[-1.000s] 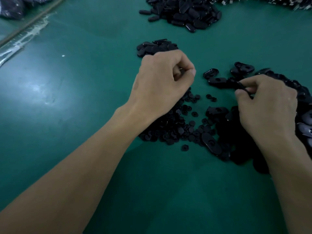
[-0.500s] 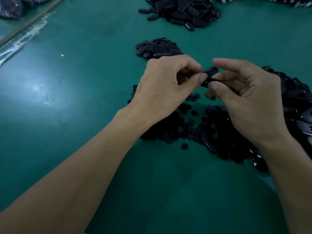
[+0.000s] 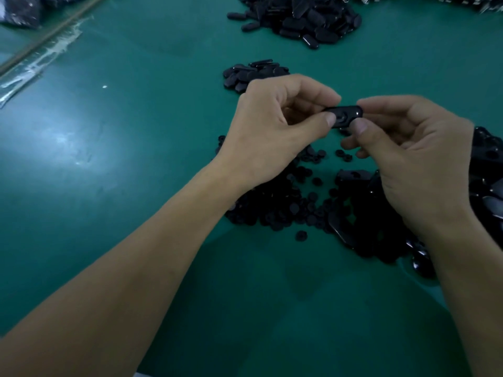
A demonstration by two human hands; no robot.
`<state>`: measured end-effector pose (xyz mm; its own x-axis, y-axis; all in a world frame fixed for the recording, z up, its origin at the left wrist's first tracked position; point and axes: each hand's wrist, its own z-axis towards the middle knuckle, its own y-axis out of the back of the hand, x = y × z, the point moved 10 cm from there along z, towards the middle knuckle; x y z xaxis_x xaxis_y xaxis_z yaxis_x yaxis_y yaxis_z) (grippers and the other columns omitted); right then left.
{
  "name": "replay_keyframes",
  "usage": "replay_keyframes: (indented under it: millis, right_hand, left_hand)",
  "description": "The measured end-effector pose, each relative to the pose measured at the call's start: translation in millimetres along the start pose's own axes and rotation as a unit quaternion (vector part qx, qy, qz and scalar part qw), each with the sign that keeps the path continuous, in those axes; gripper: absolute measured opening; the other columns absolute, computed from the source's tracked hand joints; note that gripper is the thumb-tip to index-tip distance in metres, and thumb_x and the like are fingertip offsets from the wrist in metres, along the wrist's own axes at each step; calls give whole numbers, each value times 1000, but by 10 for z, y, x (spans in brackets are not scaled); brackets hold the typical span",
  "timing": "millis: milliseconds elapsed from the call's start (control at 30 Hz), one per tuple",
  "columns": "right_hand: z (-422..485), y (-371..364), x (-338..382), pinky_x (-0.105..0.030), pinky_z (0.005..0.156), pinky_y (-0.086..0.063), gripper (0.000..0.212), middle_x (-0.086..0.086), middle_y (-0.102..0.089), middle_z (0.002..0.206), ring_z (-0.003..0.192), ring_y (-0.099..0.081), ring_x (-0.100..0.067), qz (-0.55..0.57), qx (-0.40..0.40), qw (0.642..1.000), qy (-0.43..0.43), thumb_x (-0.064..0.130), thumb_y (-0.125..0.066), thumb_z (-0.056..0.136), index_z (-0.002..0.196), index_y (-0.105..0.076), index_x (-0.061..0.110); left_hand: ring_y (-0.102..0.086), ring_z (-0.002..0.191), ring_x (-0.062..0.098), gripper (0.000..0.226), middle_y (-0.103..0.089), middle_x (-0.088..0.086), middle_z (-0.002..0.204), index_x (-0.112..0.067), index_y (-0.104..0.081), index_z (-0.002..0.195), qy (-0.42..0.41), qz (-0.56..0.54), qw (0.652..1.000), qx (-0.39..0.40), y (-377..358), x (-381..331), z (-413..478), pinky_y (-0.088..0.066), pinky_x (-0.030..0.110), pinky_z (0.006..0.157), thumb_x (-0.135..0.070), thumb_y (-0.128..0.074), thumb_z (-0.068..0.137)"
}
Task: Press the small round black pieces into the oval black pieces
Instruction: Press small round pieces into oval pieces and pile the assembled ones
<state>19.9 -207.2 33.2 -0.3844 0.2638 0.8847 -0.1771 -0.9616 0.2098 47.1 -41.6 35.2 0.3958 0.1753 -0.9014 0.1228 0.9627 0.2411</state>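
Observation:
Above the green table, both hands hold one oval black piece. My left hand pinches its left end between thumb and forefinger. My right hand pinches the right end the same way. A round shape shows in the middle of the oval piece; whether a small round piece sits in it I cannot tell. Under the hands lies a heap of small round black pieces. A heap of loose oval black pieces lies at the right edge, partly hidden by my right hand.
A small pile of oval pieces lies just behind my left hand. A larger pile sits at the far edge. At the far left are a clear plastic strip and a dark bag.
My right hand lifted an oval piece from the right heap and brought it to my left hand. Both hands rose a little, and they now hold the piece between them.

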Motion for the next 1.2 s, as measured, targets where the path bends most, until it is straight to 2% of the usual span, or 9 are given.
replay_keyframes:
  millis: [200,367,467,633,733,800,900,1033,1200]
  right_hand:
    - [2,0,39,-14,63,-48,11,12,-73,77,68,-69,-5,6,2,1000,3,21,-72,92,93,-64,29]
    - [-4,-4,40,-16,65,-49,12,10,-72,76,67,-68,-6,7,-4,1000,-2,17,-68,94,92,-64,28]
    - [-19,-47,76,-18,67,-50,14,10,-70,78,69,-66,-6,-12,5,1000,11,15,-66,95,93,-65,29]
    - [-36,-103,153,-16,77,-51,26,19,-72,89,82,-66,0,-27,21,999,37,10,-64,96,105,-68,33]
    - [-49,-132,158,-19,85,-52,29,12,-72,98,92,-69,-4,-4,30,999,36,5,-67,93,112,-67,27]
    - [-59,-129,124,-21,86,-53,31,6,-71,99,94,-70,-7,0,29,999,22,11,-71,90,115,-64,27]
    - [-76,-144,76,-26,81,-56,32,9,-72,95,90,-70,-10,-55,35,998,7,31,-76,85,113,-61,33]
    - [-95,-181,52,-38,72,-60,21,5,-74,83,77,-72,-15,-79,40,996,2,33,-74,87,102,-63,39]
    - [-72,-96,76,-29,77,-59,21,7,-74,87,78,-70,-12,-76,9,997,3,20,-70,92,105,-66,36]
  left_hand:
    - [-67,74,7,17,-70,-4,80,-15,-72,95,2,-22,1000,11,-25,13,-8,-60,29,76,-1,-75,86]
    - [-68,73,15,15,-73,7,82,-17,-71,97,12,-32,999,7,-29,34,-8,-60,37,71,-6,-76,87]
    - [-67,70,8,10,-72,-4,76,-19,-71,90,9,-14,1000,17,-59,4,-23,-53,24,67,-12,-77,88]
    - [-71,72,29,13,-76,2,75,-22,-69,97,3,13,1000,28,-94,-2,-40,-57,36,68,-22,-78,87]
    - [-68,75,37,9,-75,14,82,-20,-72,101,-8,21,999,29,-102,-25,-33,-58,46,71,-21,-73,92]
    - [-71,74,26,5,-76,8,83,-20,-73,98,-10,18,1000,13,-66,-24,-19,-59,41,72,-19,-72,93]
    - [-68,69,7,9,-73,-7,75,-22,-71,90,4,-20,1000,-19,14,6,-6,-55,25,67,-14,-75,90]
    - [-71,70,13,10,-73,0,77,-15,-73,88,19,-98,995,-27,19,27,-21,-60,30,65,-7,-78,87]
    - [-75,68,20,7,-76,7,75,-8,-71,89,51,-126,990,-29,36,87,-26,-60,27,63,-4,-77,88]
